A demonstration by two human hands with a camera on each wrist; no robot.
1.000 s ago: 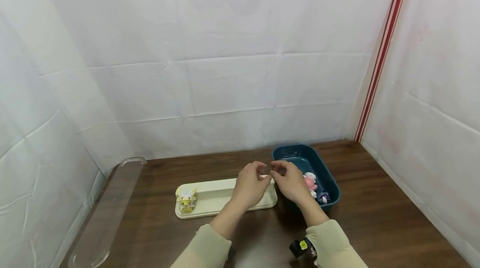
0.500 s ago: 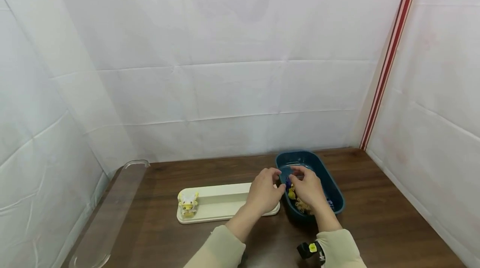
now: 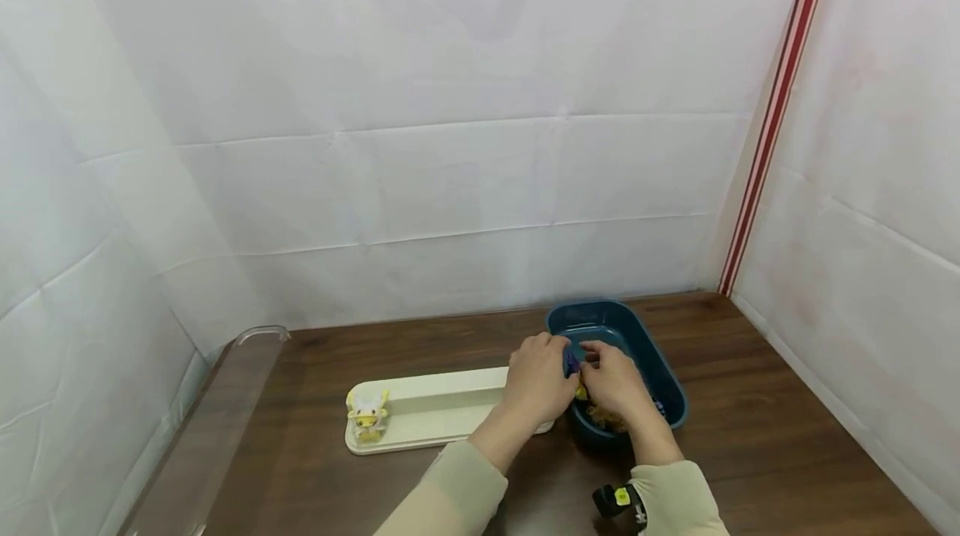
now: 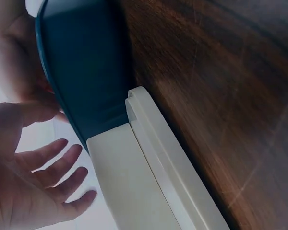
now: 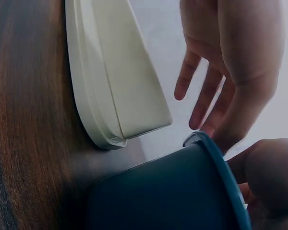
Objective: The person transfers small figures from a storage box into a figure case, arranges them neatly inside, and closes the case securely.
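In the head view my right hand point(image 3: 615, 382) reaches into the dark blue bin point(image 3: 660, 344), its fingertips close beside a small purple figure point(image 3: 573, 363). My left hand point(image 3: 540, 378) hovers at the bin's left rim, fingers bent loosely around the near air and thumb toward the same figure. In the left wrist view the left hand point(image 4: 43, 187) shows spread fingers with nothing between them. The bin wall hides part of the right hand point(image 5: 273, 177) in the right wrist view. A yellow figure point(image 3: 581, 391) and a brown one point(image 3: 603, 418) lie under the right hand.
A long cream tray point(image 3: 442, 413) stands left of the bin, with a white-and-yellow figurine point(image 3: 367, 415) at its left end. A clear plastic cover point(image 3: 213, 428) lies along the table's left side. White sheeting point(image 3: 450, 169) closes off the back and sides.
Both hands have moved right from over the tray's right end. The right hand has gone over and into the bin, and the left has followed to its rim.
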